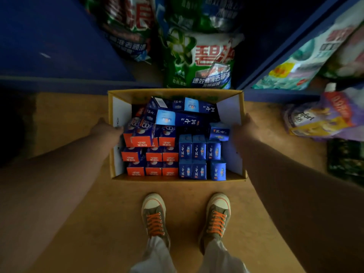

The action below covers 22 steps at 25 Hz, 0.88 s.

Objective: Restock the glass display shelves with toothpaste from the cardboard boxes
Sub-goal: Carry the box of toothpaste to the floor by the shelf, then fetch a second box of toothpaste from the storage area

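An open cardboard box (173, 92) sits on the floor in front of my feet, full of toothpaste cartons. Red-and-blue cartons (151, 156) stand packed on its left side. Blue cartons (199, 154) fill the right side, and more blue ones (185, 117) lie loose on top toward the back. My left hand (104, 129) grips the box's left wall, fingers curled over the rim. On the opposite wall, my right hand (246, 128) holds the rim the same way.
Large green detergent bags (199, 60) lean behind the box. Blue shelving (279, 56) on the right carries softener pouches (323, 117). A dark blue panel (59, 46) stands at the left. My two sneakers (153, 217) are planted just behind the box on the brown floor.
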Motion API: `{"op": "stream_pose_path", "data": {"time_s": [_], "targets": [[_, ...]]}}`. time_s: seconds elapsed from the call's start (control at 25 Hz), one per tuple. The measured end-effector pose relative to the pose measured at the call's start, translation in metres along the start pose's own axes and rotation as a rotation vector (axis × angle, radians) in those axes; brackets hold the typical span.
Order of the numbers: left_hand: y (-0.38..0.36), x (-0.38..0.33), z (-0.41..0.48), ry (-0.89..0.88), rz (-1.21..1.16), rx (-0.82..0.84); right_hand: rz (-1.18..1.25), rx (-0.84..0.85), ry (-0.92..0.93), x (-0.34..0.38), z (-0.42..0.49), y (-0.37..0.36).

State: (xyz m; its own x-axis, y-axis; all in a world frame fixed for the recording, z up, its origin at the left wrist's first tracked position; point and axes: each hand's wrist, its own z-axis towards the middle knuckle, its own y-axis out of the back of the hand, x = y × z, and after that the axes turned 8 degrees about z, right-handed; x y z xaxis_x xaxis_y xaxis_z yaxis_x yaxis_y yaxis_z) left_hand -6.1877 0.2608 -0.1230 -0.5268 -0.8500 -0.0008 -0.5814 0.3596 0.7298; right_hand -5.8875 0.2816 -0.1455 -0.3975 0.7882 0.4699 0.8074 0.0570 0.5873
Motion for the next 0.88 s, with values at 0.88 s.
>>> {"op": "stream_pose_path", "data": {"time_s": [0.88], "targets": [[0.240, -0.141, -0.482, -1.314, 0.010, -0.015, 0.502, -0.352, 0.263, 0.127, -0.376, 0.395]]}}
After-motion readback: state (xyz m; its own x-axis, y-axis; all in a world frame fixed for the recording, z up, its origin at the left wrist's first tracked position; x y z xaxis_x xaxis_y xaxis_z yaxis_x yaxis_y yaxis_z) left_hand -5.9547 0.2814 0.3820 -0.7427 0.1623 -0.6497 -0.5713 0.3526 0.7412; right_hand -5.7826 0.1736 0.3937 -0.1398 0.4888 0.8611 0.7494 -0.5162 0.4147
